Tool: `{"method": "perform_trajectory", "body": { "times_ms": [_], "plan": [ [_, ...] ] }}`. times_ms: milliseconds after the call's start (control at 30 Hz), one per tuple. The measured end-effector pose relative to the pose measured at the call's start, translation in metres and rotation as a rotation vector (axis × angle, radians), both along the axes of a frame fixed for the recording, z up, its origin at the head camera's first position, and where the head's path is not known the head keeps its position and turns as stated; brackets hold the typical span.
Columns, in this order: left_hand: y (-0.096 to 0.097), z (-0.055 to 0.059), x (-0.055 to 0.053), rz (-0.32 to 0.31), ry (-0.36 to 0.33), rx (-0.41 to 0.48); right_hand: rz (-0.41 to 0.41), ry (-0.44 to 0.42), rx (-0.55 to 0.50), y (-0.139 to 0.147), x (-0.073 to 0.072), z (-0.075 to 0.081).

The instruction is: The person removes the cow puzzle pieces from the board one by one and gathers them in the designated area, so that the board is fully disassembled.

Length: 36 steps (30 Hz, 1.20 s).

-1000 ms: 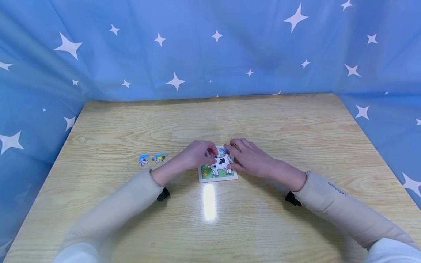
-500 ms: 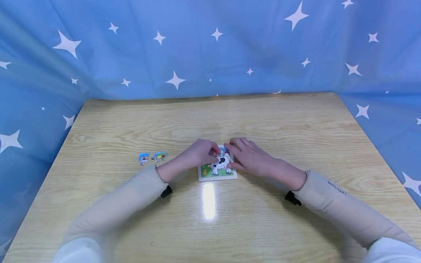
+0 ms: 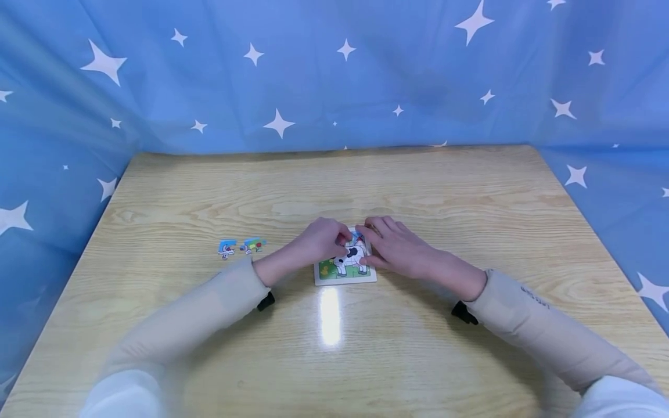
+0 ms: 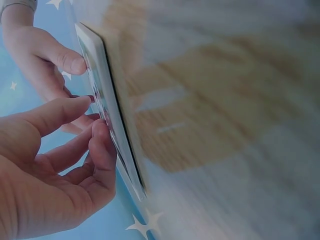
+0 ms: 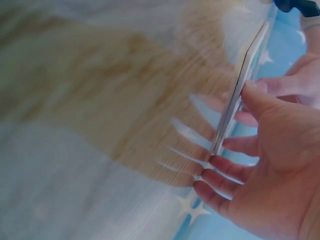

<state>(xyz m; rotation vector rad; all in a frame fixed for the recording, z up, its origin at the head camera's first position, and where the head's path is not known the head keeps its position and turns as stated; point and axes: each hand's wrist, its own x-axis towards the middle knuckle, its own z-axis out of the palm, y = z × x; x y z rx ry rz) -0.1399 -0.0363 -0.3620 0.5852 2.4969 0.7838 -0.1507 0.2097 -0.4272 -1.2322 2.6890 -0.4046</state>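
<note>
A cow jigsaw puzzle [image 3: 342, 270] lies in a white-bordered tray on the table, its upper left covered by my left hand [image 3: 325, 241]. The thumb and bent fingers [image 4: 102, 142] of that hand come down on the picture, thumb and index tips a little apart. I cannot tell whether a piece is between them. My right hand [image 3: 399, 251] rests at the tray's right side, fingers spread and nearly straight. Its thumb [image 5: 252, 92] touches the right edge, while other fingertips reach past the far right corner to the tabletop.
Two loose puzzle pieces, one with a cow's head [image 3: 227, 249] and one with green and red print [image 3: 254, 245], lie left of the tray. The wooden table [image 3: 444, 186] meets a blue star-printed curtain [image 3: 313, 75] at the back and sides.
My left hand has shifted slightly to the right over the puzzle. My right hand stays at the tray's edge; the loose pieces have not moved on the table.
</note>
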Motion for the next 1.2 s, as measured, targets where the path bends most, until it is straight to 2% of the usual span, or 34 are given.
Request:
{"method": "perform_trajectory", "body": {
  "times_ms": [200, 433, 600, 867, 1033, 1200],
  "plan": [
    [0.003, 0.001, 0.0, -0.011, 0.03, -0.011, 0.009, 0.02, 0.006, 0.001, -0.001, 0.001],
    [0.005, -0.001, -0.002, 0.024, 0.021, -0.007, 0.002, 0.07, 0.023, 0.002, -0.004, -0.009],
    [0.006, -0.001, 0.001, 0.019, 0.041, -0.02, -0.006, 0.104, 0.036, 0.002, -0.004, -0.013],
    [0.007, -0.001, 0.004, -0.005, 0.085, -0.015, -0.018, 0.105, 0.087, -0.005, 0.006, 0.006],
    [0.006, -0.002, 0.002, -0.022, 0.104, -0.011, -0.017, 0.111, 0.086, -0.002, 0.0, -0.004],
    [0.006, -0.003, -0.001, 0.034, 0.052, 0.073, -0.014, 0.151, 0.094, 0.001, -0.005, -0.015]
  ]
}}
